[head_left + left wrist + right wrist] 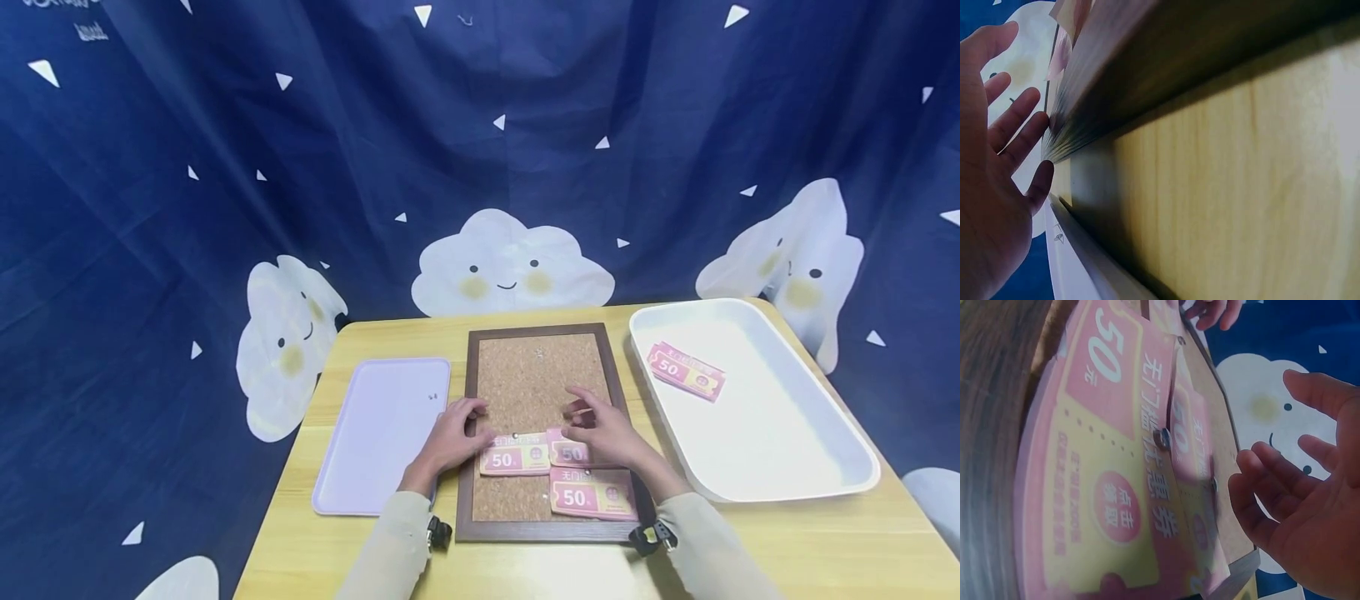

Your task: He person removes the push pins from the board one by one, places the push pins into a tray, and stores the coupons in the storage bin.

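A cork board (510,500) in a dark brown wooden frame (547,532) lies between both hands. Pinned to its lower part are three pink-and-yellow 50 coupons: an upper left one (498,462), an upper right one (558,456) and a lower right one (577,500). Small metal pins (1162,439) sit at their top edges. My left hand (452,437) hovers over the frame's left side, thumb near the upper left coupon, fingers spread and holding nothing. Above the upper right coupon, partly hiding it, my right hand (609,433) has loosely bent fingers with nothing between them.
Left of the board lies a lilac tray (375,442) with a couple of tiny pins (432,397). A deep white tray (780,450) stands at the right, holding a stack of coupons (686,371). Behind the wooden table (285,542) hangs a dark blue curtain (360,100).
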`<state>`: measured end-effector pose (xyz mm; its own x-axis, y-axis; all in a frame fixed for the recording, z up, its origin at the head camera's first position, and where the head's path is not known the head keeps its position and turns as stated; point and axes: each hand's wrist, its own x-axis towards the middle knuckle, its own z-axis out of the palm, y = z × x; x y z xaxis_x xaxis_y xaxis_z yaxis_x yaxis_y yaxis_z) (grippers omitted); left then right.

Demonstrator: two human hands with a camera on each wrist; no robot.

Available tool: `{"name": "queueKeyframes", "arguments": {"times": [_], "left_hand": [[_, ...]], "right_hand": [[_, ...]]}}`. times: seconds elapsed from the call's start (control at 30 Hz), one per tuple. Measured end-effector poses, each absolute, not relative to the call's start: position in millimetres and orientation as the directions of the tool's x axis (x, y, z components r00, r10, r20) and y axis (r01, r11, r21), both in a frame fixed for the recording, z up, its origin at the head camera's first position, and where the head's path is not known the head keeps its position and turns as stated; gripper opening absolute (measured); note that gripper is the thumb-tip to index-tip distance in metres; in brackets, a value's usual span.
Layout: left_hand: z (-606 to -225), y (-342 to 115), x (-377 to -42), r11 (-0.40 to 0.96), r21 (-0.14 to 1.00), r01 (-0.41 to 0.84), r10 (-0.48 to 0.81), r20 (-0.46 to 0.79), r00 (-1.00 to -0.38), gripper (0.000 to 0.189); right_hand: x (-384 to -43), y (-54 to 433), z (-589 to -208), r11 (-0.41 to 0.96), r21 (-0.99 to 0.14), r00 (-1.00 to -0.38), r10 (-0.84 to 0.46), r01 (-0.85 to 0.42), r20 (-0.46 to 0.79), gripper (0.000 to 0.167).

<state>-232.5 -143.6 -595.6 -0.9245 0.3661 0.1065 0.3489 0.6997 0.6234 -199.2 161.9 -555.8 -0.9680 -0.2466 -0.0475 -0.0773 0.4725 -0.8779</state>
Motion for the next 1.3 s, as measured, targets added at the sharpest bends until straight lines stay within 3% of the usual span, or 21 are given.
{"name": "queueKeyframes", "arguments": {"times": [0.6,1.3], "left_hand": [[-594.1,-134.8,-228.9,0.738,0.539,0.405,0.390,0.148,-0.909,0.052],[-591.2,-118.6,-226.4,0.763,0.525,0.377,0.404,0.067,-0.912,0.056]], "right_hand": [[-194.4,143.6,-559.8,0.504,-0.859,-0.960,-0.272,-0.087,-0.062,0.074],[-192.5,124.6,-566.3,0.571,-0.805,-0.946,-0.322,-0.161,-0.040,0.073]]}}
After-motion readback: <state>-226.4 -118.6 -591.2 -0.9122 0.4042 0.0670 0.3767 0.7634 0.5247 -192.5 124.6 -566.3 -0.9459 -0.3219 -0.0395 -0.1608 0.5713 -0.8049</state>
